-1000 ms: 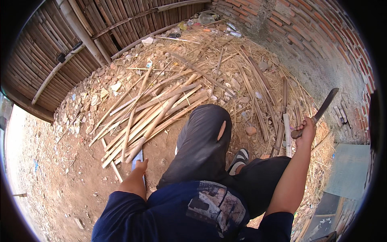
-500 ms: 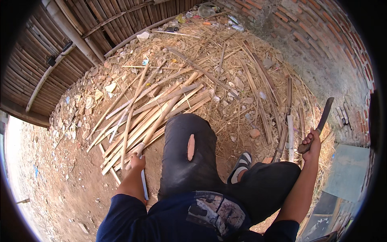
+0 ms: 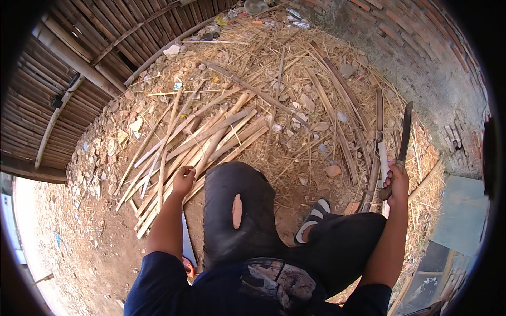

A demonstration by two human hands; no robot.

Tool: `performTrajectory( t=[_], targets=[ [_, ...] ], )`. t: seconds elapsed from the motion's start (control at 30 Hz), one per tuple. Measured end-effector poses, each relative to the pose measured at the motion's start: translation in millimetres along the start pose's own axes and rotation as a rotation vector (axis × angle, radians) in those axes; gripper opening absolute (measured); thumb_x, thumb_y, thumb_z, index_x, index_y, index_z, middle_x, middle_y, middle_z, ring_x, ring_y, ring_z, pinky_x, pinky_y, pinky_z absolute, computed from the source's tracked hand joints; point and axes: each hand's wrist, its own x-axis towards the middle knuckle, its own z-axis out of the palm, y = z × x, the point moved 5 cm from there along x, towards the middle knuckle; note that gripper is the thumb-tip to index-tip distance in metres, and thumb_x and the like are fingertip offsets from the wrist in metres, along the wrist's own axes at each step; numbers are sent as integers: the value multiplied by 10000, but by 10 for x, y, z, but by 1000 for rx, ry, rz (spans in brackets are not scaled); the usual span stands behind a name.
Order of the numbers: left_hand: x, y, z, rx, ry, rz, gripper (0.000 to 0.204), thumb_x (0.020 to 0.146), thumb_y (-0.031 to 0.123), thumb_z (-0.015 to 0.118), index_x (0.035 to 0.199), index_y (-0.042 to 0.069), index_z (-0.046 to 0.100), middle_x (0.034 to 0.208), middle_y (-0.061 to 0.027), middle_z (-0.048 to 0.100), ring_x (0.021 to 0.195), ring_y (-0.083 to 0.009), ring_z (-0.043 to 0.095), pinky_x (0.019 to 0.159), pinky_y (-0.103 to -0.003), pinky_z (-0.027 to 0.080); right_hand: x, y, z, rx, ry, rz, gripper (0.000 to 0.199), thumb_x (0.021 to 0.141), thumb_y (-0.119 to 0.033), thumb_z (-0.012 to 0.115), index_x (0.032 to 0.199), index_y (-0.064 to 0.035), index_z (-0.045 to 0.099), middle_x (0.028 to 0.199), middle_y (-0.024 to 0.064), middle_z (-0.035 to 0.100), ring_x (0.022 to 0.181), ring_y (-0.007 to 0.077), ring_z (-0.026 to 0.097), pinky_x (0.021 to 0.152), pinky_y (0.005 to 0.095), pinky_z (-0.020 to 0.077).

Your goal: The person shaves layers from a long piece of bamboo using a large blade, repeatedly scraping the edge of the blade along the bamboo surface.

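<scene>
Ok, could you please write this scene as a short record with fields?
left hand: at the pile of long, pale wooden sticks; grip unclear
right hand: closed on a dark-bladed, brown-handled machete
beside left forearm: orange-handled, bluish-bladed handsaw
upper left: brown slatted wall
upper right: grey and red brick wall

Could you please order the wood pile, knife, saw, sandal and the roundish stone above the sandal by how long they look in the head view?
1. Wood pile
2. Knife
3. Saw and sandal: too alike to rank, and the saw is partly hidden
4. Stone
</scene>
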Motion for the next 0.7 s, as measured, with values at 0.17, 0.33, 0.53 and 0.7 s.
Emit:
performTrajectory(
  t=[0.17, 0.33, 0.53, 0.7],
  targets=[
    [118, -192, -69, 482, 32, 25, 482, 869, 353, 670, 1210, 17, 608, 1126, -174, 672, 1057, -318, 640, 911, -406, 504, -15, 71, -225, -161, 28, -55, 199, 877, -208, 667, 883, -80, 514, 649, -14, 466, 483, 90, 446, 431, 244, 359],
    [172, -92, 89, 498, -104, 60, 485, 868, 359, 669, 1230, 42, 615, 1137, -170, 672, 1092, -314, 632, 957, -395, 490, -117, 134, -318, 270, 73, 74, 173, 892, -211, 654, 916, -143, 497, 651, -47, 451, 493, 62, 417, 451, 224, 369],
    [735, 1817, 403, 304, -219, 330, 360, 910, 324, 646, 1157, 62, 654, 1030, -122, 697, 935, -216, 668, 844, -349, 509, -7, -66, -111, 600, 77, 48, 136, 913, -197, 641, 936, -142, 519, 653, -54, 446, 518, 55, 424, 458, 219, 368],
    [802, 3384, 1160, 505, -242, 591, 439, 914, 436, 610, 1088, 42, 692, 967, -163, 712, 910, -299, 683, 837, -390, 520, 44, -153, 55, 526, 50, 57, 150, 907, -193, 654, 898, -127, 520, 649, -38, 459, 495, 69, 423, 447, 236, 365]
  ],
)
